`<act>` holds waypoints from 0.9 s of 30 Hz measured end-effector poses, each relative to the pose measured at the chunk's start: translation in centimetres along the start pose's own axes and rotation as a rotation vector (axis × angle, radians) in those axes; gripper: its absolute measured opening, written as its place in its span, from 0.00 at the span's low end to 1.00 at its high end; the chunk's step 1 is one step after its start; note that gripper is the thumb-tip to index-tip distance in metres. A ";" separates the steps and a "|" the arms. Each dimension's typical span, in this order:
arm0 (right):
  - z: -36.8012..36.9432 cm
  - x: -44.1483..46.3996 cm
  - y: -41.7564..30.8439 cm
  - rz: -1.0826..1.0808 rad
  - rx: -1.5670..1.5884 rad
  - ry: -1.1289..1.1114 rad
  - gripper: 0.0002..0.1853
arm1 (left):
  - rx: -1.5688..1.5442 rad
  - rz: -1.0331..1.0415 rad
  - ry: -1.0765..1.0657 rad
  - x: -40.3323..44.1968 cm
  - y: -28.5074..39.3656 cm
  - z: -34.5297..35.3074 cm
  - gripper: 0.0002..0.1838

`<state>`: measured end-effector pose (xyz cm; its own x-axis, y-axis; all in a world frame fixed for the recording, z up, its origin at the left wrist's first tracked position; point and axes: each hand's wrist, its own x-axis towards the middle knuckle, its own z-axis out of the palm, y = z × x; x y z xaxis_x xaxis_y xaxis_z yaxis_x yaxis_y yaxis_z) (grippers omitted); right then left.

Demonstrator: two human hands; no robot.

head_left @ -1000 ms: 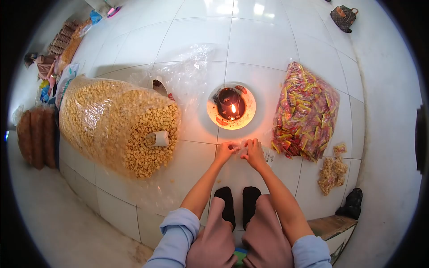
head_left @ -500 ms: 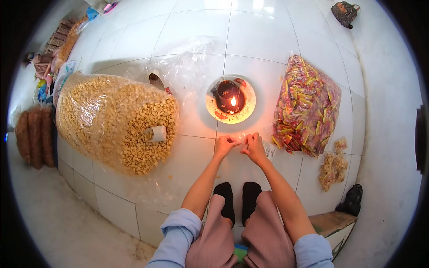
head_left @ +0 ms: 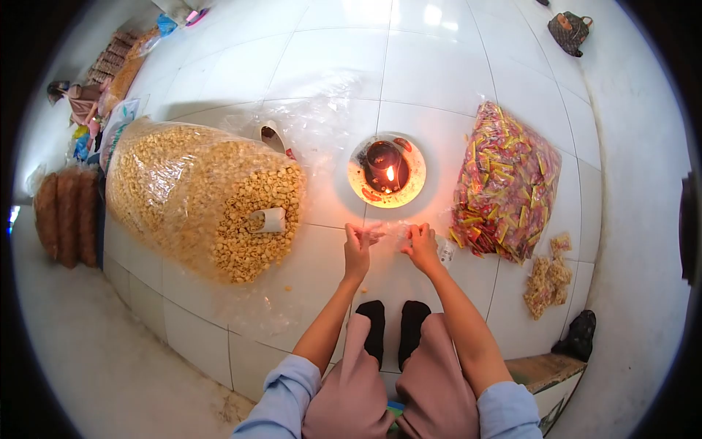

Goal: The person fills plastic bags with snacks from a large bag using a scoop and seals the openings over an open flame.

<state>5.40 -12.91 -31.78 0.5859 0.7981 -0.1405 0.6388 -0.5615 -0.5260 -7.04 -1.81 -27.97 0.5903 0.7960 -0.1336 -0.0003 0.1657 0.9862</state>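
Between my hands, a small clear plastic bag (head_left: 395, 233) stretches just in front of the lit oil lamp. My right hand (head_left: 423, 247) pinches the bag's right side. At its left side is my left hand (head_left: 358, 250), closed at the thumb on the film, some fingers reaching along it; the exact grip is blurred. The lamp (head_left: 385, 164), a dark pot with a flame, stands in a pale, soot-marked dish (head_left: 415, 179). Under my right hand's outer side lies some printed clear plastic (head_left: 446, 252), partly covered.
A large open bag of ring-shaped snacks (head_left: 183, 186) lies left, a white scoop (head_left: 269, 220) in it. At right sits a bag of red-and-yellow packets (head_left: 504, 186). Small filled snack bags (head_left: 547, 282) lie nearby. A brown handbag (head_left: 570, 33) is by the wall.
My hands have moved apart, the left one leftward, and the clear plastic between them is spread wider. The whole view has shifted slightly.
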 end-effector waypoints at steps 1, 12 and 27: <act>0.8 -0.1 0.3 -0.009 0.003 0.004 0.24 | 0.003 0.008 0.004 -0.1 1.1 -0.3 0.09; -11.5 -1.2 -9.4 0.398 1.872 -0.297 0.21 | -0.562 -0.111 -0.264 -1.2 10.9 -0.8 0.10; -32.9 -3.0 -24.4 -0.504 0.586 0.102 0.08 | 0.364 0.843 0.160 -5.5 30.9 -3.2 0.17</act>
<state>4.51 -8.76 9.11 0.3566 0.8861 0.2961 0.4887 0.0932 -0.8675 -12.87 0.78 2.96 0.3918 0.6459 0.6552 -0.1092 -0.6745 0.7302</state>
